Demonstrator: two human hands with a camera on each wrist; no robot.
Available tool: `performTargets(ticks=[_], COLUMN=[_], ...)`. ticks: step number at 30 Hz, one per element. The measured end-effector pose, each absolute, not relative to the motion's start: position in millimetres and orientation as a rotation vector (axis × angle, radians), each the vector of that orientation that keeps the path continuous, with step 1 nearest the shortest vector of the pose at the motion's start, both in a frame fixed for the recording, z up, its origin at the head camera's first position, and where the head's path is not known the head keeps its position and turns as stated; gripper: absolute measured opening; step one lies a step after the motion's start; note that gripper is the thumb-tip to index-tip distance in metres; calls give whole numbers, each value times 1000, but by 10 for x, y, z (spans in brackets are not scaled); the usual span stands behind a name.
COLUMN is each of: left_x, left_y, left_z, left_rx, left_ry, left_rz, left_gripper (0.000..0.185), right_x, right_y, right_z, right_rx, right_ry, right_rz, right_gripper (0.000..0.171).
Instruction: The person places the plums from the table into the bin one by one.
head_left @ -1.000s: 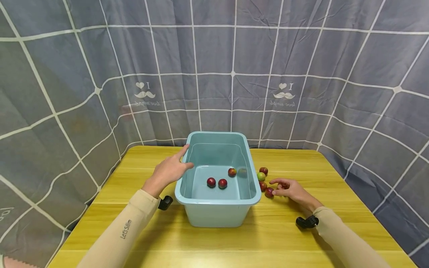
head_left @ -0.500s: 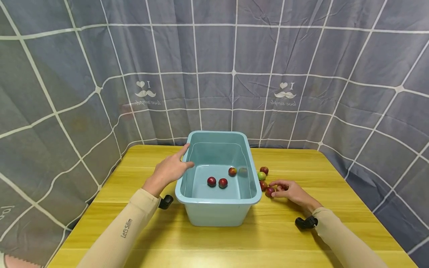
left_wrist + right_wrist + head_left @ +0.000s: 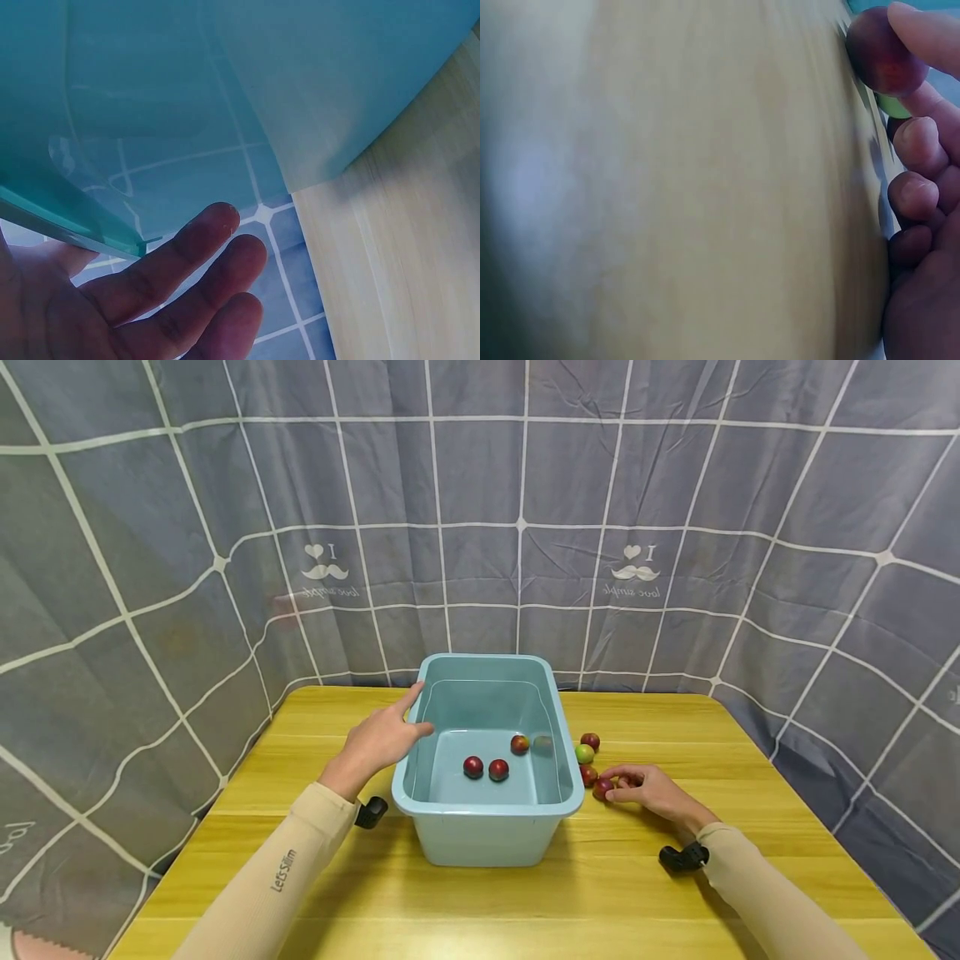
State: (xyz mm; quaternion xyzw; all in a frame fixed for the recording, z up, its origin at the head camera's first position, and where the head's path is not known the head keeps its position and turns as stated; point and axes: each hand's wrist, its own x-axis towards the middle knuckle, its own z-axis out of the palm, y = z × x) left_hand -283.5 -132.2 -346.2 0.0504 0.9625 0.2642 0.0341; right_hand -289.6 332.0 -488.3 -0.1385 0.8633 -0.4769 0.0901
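A light blue plastic tub (image 3: 487, 839) stands mid-table with three dark red plums inside, one of them (image 3: 498, 769) near the front. My left hand (image 3: 381, 739) rests at its left rim, index finger along the edge and thumb over it. In the left wrist view the other fingers (image 3: 217, 277) extend loosely outside the tub wall (image 3: 225, 90). Right of the tub, my right hand (image 3: 652, 789) pinches the nearest plum (image 3: 602, 789) between thumb and index finger. The right wrist view shows the thumb on this plum (image 3: 885, 52), remaining fingers curled, the index fingertip partly hidden.
Along the tub's right side lie a green plum (image 3: 584, 754), a dark red plum (image 3: 590, 742) behind it and a reddish plum (image 3: 588, 776) before it. The yellow wooden table (image 3: 480, 910) is bounded by a grey checked curtain (image 3: 480, 568) at back and sides.
My right thumb and index finger have closed in on the nearest plum. My left hand, the tub and the other plums have kept their places.
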Motion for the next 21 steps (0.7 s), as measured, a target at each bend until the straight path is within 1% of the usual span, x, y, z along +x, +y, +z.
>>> performTargets(ticks=[7,15,21], left_x=[-2844,-2841,-2842], left_y=[-1325,-1326,-1322], left_z=[-3474,-3472,-3470], left_rx=[158,155,153], left_ry=[2960,2962,2964], left_rz=[817,814,808], left_gripper=[81,80,80], right_x=[-2920,-2917,-2925], right_y=[3341,3358,3376], right_z=[-4890,-4850,-4829], right_rx=[-374,-400,-349], right_ry=[2568,2551,2536], right_rz=[-1411,-1413,-1410], right_gripper=[42,43,43])
